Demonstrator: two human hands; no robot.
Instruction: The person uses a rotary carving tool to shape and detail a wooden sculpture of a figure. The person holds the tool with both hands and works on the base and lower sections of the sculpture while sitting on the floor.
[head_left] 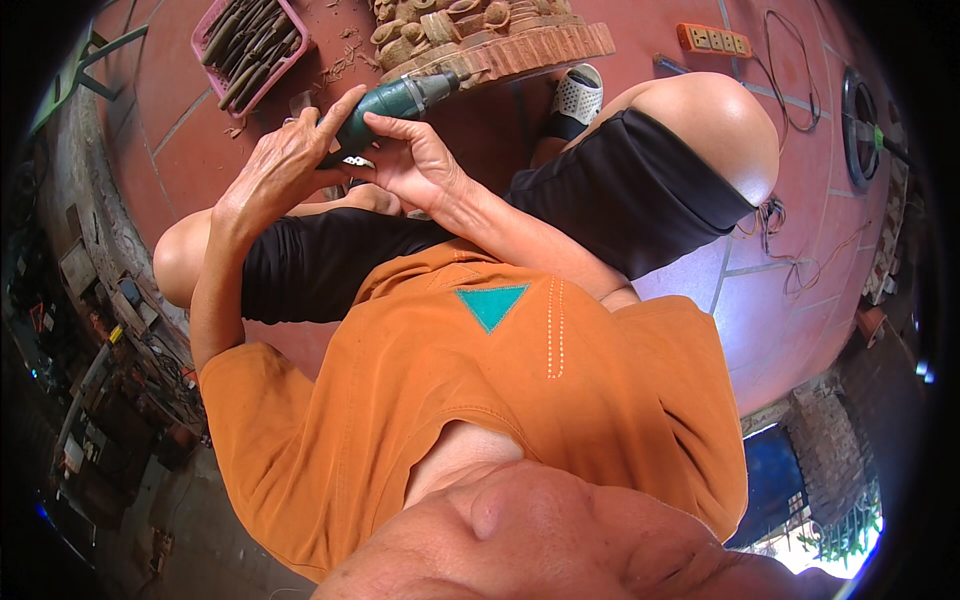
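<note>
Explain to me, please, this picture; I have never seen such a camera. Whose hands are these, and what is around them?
There is no robot here, only one person's two bare hands. A wide fisheye camera on the person's head looks down, so straight edges bend near the rim and the orange shirt fills much of the view.

The left hand grips a green power tool; the right hand is beside it, its exact hold hard to tell. The tool's front end points toward a carved wooden piece.

On the red tiled floor are a pink basket of long, slim tools, wood shavings and an orange power strip.
</note>
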